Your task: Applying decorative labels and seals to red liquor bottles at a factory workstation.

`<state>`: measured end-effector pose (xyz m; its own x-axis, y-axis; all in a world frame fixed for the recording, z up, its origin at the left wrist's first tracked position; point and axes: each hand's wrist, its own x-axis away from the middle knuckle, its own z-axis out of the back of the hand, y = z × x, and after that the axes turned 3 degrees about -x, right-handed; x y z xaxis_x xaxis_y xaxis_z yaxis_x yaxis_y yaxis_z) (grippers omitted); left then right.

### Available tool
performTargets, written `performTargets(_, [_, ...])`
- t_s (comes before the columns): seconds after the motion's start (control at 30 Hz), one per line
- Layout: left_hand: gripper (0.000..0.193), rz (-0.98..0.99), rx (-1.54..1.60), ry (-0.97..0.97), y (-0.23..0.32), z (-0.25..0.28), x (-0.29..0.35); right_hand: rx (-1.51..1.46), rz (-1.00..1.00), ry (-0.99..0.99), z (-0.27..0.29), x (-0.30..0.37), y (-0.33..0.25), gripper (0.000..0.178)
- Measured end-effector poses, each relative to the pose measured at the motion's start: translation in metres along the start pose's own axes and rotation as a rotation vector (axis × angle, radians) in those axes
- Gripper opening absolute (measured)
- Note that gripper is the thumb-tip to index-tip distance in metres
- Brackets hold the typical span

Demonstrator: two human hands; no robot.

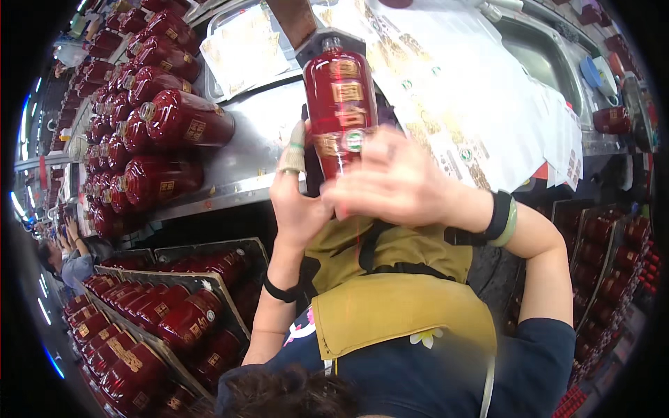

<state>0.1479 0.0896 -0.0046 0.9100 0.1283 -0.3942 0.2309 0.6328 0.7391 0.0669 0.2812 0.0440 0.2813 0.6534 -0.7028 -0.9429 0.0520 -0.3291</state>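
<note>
A dark red glass bottle (340, 83) with gold characters lies in front of me, its neck pointing away into a metal bracket (327, 43). A gold label with a green round mark (354, 141) is on the bottle's lower part. My left hand (296, 198) is closed along the bottle's left side, with pale covers on some fingers. Across the bottle's near end reaches my right hand (401, 181), its fingers over the label's edge and smeared by motion. Whether it pinches anything is not clear. Both hands partly hide the bottle's base.
Printed label sheets (460, 90) cover the table to the right, beside a metal sink (540, 52). At left, red bottles (185, 118) lie stacked on the metal table (258, 136). Crates of bottles (230, 306) stand below on both sides. A tray (244, 52) holds more sheets.
</note>
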Motion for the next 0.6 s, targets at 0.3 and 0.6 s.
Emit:
performTargets(0.3, [0.096, 0.015, 0.060, -0.063, -0.001, -0.003, -0.010, -0.072, 0.079, 0.047, -0.008, 0.015, 0.000, 0.020])
performTargets(0.6, [0.101, 0.106, 0.166, -0.176, -0.005, -0.002, -0.014, -0.066, 0.097, 0.058, -0.007, 0.019, 0.002, 0.017])
